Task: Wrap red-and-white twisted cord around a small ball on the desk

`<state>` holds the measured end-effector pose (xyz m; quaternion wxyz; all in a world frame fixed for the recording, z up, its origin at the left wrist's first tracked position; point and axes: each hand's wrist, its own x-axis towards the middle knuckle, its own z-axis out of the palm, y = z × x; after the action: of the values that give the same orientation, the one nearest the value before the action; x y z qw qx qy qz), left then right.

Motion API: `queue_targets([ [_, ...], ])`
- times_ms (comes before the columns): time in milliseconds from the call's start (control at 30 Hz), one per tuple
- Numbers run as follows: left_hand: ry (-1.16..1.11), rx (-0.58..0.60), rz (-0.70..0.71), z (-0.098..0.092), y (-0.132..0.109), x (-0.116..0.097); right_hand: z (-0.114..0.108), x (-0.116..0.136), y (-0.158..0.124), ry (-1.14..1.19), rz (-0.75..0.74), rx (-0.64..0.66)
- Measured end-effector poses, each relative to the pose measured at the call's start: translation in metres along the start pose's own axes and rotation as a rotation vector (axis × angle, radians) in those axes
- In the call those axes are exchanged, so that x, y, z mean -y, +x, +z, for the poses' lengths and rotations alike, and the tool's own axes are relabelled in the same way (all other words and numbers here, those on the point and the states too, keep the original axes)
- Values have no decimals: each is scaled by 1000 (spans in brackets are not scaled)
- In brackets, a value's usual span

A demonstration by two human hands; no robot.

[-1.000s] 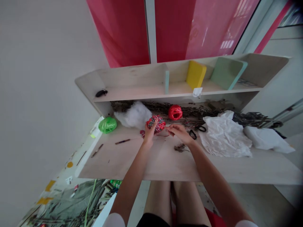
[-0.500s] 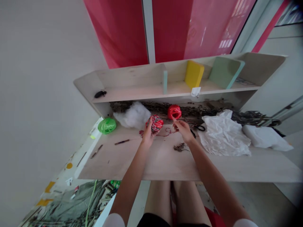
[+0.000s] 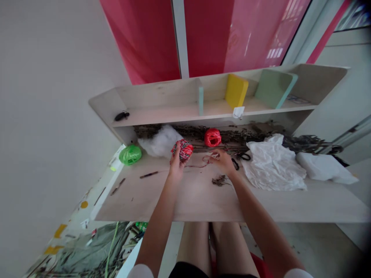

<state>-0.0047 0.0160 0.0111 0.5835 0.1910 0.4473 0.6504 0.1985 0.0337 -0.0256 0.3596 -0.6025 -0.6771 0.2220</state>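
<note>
My left hand (image 3: pixel 176 164) grips a ball of red, black and white twine (image 3: pixel 182 150), held just above the wooden tabletop (image 3: pixel 197 200). A thin red strand (image 3: pixel 199 165) runs from that ball towards my right hand (image 3: pixel 223 162). The fingers of my right hand are pinched together at the strand, close to the tabletop. Black-handled scissors (image 3: pixel 241 158) lie just beyond my right hand. A red twine ball (image 3: pixel 212 137) sits behind the gap between my hands.
A green twine ball (image 3: pixel 130 155) and white fluffy stuffing (image 3: pixel 159 141) lie left of my hands. Crumpled white sheets (image 3: pixel 274 166) lie to the right. Dried stems (image 3: pixel 232 136) run along the back, under a shelf (image 3: pixel 174 110) holding a yellow block (image 3: pixel 236 90).
My right hand has dropped from near the red ball towards the tabletop, drawing the red strand lower. My left hand and the twine ball have shifted slightly left.
</note>
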Motion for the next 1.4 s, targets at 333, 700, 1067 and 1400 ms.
queue_targets([
  [333, 48, 31, -52, 1, -1, 9, -30, -19, 3, -537, 297, -251],
  [700, 159, 117, -92, 9, -11, 16, -24, -30, 5, -492, 270, -281],
  [1067, 193, 156, -101, 10, -15, 21, -27, -28, 5, -443, 305, -366],
  [1400, 184, 207, -117, 5, -10, 28, -25, -18, 19, 475, 170, -419],
])
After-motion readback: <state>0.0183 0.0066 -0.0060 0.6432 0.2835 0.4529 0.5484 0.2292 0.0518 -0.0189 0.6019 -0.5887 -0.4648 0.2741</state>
